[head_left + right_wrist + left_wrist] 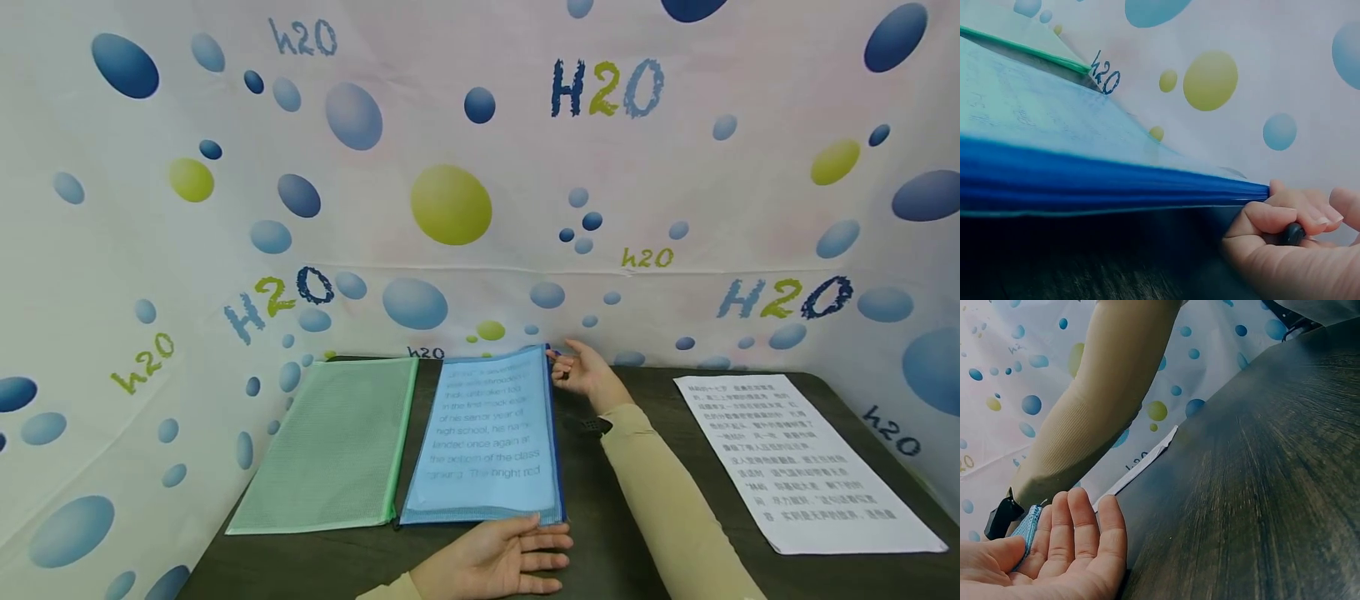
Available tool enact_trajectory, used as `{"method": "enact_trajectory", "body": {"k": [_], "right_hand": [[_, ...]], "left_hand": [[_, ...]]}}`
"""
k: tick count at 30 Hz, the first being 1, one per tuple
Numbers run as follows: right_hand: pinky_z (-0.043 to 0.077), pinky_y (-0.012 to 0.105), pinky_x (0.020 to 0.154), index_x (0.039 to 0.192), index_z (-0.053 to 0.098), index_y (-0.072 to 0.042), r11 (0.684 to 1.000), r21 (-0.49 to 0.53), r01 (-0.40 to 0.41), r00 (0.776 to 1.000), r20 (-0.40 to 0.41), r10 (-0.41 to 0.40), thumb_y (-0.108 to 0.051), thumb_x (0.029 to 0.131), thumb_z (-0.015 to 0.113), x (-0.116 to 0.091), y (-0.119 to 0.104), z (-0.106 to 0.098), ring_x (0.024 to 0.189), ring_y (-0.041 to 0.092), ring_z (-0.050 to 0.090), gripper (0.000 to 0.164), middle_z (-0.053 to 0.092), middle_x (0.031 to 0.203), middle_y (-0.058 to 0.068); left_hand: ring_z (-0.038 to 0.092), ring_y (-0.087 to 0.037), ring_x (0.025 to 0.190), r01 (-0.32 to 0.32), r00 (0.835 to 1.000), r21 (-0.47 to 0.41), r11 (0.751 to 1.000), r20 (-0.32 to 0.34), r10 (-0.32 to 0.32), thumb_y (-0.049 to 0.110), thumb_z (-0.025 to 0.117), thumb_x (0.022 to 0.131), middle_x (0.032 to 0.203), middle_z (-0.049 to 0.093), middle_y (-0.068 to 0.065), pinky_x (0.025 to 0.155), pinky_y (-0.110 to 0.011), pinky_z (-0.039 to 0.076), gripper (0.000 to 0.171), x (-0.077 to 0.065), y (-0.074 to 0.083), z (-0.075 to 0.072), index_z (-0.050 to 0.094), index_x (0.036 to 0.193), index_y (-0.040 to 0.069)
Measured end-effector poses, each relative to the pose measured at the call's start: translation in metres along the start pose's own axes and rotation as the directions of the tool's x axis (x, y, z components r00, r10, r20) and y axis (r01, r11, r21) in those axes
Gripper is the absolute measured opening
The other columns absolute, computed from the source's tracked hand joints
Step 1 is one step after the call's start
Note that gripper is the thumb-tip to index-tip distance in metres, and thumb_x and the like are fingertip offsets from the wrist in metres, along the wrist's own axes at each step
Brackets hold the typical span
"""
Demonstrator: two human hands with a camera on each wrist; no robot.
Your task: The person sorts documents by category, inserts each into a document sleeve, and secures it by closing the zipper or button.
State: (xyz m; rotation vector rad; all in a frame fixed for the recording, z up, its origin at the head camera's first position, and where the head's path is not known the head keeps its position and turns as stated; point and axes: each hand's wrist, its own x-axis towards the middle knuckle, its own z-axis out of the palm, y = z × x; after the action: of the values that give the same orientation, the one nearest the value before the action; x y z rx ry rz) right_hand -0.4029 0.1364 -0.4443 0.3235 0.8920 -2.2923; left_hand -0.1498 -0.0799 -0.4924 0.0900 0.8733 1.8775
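A translucent blue zip pouch (480, 433) with a printed English sheet inside lies in the middle of the table, its dark blue zip (1116, 184) along the right side. My left hand (498, 558) pinches the pouch's near right corner (1027, 532) between thumb and index finger, the other fingers extended. At the far right corner, my right hand (585, 375) has its fingers curled around a small black zip pull (1292, 234) at the end of the zip. The pouch's far edge is raised slightly in the head view.
A green mesh zip pouch (330, 442) lies flat to the left, beside the blue one. On the right lies a stack of printed white sheets (802, 467). A patterned cloth wall (450, 108) rises directly behind the dark table (622, 533).
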Motion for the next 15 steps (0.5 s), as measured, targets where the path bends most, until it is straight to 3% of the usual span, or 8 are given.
{"method": "enact_trajectory", "body": {"k": [9,15], "right_hand": [[0.025,0.023,0.064,0.121,0.041,-0.004,0.999,-0.026,0.033,0.999,0.023,-0.033,-0.04,0.104,0.034,0.0006,-0.0047,-0.0001,0.054,0.01,0.025,0.04,0.03,0.06,-0.004],[0.025,0.023,0.063,0.118,0.042,-0.003,0.998,-0.013,0.058,0.998,0.031,-0.057,-0.039,0.103,0.038,0.0035,-0.004,-0.0018,0.055,0.01,0.024,0.04,0.028,0.061,-0.004]], "left_hand": [[0.061,-0.007,0.111,0.016,1.0,-0.032,0.999,0.02,-0.015,0.034,0.042,0.104,0.122,0.064,0.005,0.103,-0.03,0.046,0.046,-0.0005,-0.0007,0.0018,0.046,0.141,0.008],[0.061,-0.008,0.111,0.011,1.0,-0.018,1.0,-0.021,-0.012,0.036,0.043,0.104,0.121,0.065,0.005,0.107,-0.033,0.043,0.05,-0.0012,-0.0016,0.0031,0.043,0.144,0.006]]}}
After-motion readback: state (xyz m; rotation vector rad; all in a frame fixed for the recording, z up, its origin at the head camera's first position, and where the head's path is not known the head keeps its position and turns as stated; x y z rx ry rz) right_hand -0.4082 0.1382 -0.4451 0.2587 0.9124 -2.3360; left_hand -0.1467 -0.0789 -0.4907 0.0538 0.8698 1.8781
